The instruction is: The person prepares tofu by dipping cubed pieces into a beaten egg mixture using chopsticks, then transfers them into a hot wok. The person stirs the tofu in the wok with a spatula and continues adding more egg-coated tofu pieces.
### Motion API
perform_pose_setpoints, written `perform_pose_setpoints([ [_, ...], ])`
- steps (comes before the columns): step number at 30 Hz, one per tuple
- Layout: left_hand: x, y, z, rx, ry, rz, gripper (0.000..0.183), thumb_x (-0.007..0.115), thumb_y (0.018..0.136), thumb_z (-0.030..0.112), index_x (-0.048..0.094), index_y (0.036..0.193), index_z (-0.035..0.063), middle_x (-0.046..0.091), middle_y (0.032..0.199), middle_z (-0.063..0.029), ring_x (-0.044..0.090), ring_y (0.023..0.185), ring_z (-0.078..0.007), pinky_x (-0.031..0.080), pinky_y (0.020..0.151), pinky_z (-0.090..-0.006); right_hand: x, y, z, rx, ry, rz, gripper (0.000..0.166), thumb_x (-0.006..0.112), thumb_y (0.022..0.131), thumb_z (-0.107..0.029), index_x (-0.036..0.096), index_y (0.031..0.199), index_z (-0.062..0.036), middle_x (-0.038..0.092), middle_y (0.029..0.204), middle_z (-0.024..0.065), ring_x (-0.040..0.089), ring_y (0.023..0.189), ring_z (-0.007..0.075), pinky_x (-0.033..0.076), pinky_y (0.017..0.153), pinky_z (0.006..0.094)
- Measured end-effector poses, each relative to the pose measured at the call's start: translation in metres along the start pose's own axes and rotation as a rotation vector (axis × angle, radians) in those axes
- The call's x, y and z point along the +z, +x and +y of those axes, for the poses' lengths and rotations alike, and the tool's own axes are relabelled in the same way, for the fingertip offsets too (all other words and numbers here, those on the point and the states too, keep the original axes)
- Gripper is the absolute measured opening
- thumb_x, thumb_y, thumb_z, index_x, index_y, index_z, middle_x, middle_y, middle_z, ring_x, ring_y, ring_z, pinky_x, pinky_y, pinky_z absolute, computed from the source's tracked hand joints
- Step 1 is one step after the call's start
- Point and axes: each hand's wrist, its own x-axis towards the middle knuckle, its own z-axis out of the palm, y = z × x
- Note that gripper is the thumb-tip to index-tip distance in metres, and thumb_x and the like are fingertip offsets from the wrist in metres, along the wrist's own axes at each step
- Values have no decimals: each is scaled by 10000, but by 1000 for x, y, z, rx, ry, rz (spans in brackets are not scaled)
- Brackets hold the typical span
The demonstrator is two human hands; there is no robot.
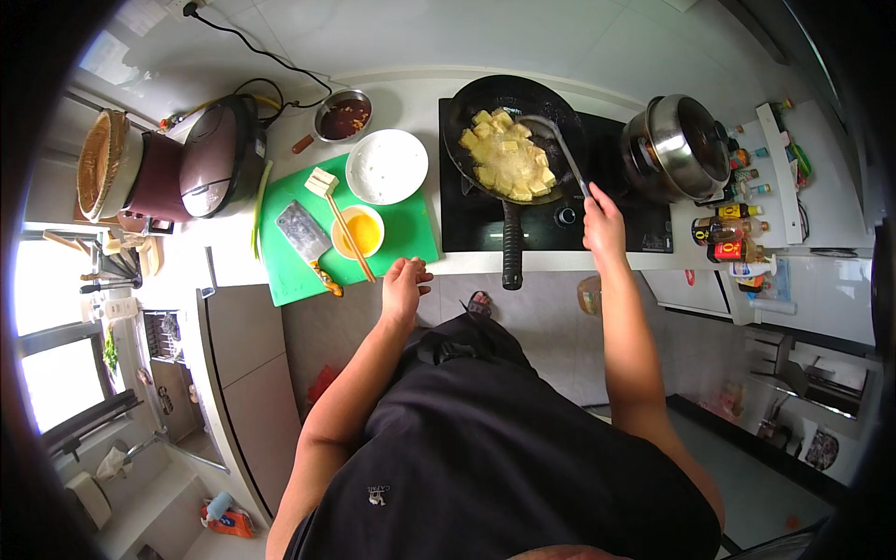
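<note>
My right hand [603, 222] grips the handle of a long metal ladle [568, 155], whose head rests in a black wok [570, 115]. Yellow, egg-coated tofu pieces [509, 145] sit in bubbling oil there. My left hand [406, 287], loosely curled with nothing visible in it, hovers by the near edge of a green cutting board [409, 234]. On that board are a bowl of beaten egg [362, 229] with wooden chopsticks [358, 253] across it, a cleaver [302, 229], white tofu blocks [321, 182] and a white bowl [387, 166] with white residue.
The wok stands on a black cooktop [469, 234], its handle [512, 245] jutting past the counter edge. A steel pot [689, 147] stands to the right, near sauce bottles [728, 229]. Behind the board sits a small pan of dark sauce [343, 117]; a rice cooker [217, 157] is left.
</note>
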Motion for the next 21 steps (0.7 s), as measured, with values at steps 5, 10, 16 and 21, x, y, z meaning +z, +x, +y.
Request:
perform_pose_setpoints([
  [5,4,-1,2,13,40,-13,186,574,1009,260,607,964,83,631,916,-28,667,861,-170,513,729,-322,48,39,-2,-38,117,20,453,585,1028,-213,548,1466,-107,438,653,-63,375,474,53,303,392,258],
  [10,8,1,3,13,59,-36,193,566,1006,258,609,981,72,635,926,-34,665,886,-173,517,743,-326,62,41,30,-516,-461,-52,437,577,1014,-260,590,1419,-96,732,1104,178,714,848,349,545,756,424],
  [16,38,0,6,-39,100,-186,194,560,1000,251,610,1031,66,657,1026,-57,667,923,-197,532,795,-342,8,-29,-7,-446,-813,-147,419,607,996,-269,606,1412,-218,693,868,240,687,833,432,541,746,454],
  [21,85,-13,13,-127,165,-376,384,561,1028,374,520,1265,76,606,1213,-99,654,1013,-255,520,850,-386,-61,-28,-17,-379,-416,-164,421,608,1026,-159,583,1431,-47,654,903,-41,520,737,51,438,662,241],
])
